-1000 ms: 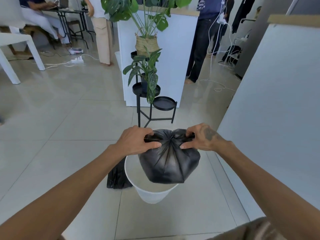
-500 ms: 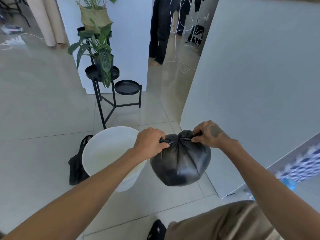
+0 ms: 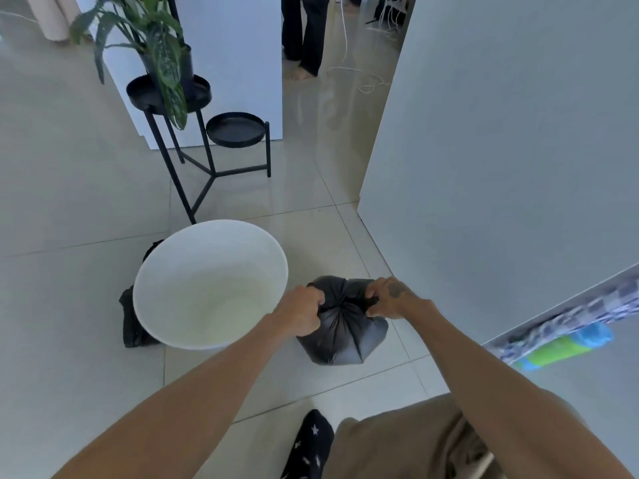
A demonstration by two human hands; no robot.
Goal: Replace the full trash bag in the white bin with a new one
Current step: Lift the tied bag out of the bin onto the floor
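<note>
Nearest the camera, a knee in tan cloth (image 3: 397, 440) and a dark sock with pale stars (image 3: 311, 444) are showing at the bottom edge, and two bare forearms are reaching away from them toward the middle of the tiled floor (image 3: 69, 340). The left hand (image 3: 300, 314) is curling closed around the gathered plastic on the left side of the full black trash bag (image 3: 342, 335), and the right hand (image 3: 389, 299) is pinching the gathered plastic on its right side, so both hands are gripping the tied neck between them. The bag is standing with its long axis roughly upright, its knotted neck pointing up toward the camera and its rounded bottom pointing down at the tile; whether the bottom is touching the floor I cannot tell. It is sitting outside the bin, just to the right of it. The white bin (image 3: 166, 316) is standing upright with its round mouth facing up and its pale inside bare of any liner. A folded black bag (image 3: 133, 326) is lying on the floor against the bin's left side, partly hidden behind it. Farther off, a black plant stand (image 3: 204, 174) is holding a potted plant (image 3: 162, 50) on its upper tray, in front of a white partition (image 3: 235, 46). A grey panel (image 3: 501, 133) is filling the right side, and at the far end a person's dark trouser legs (image 3: 304, 29) are standing.
</note>
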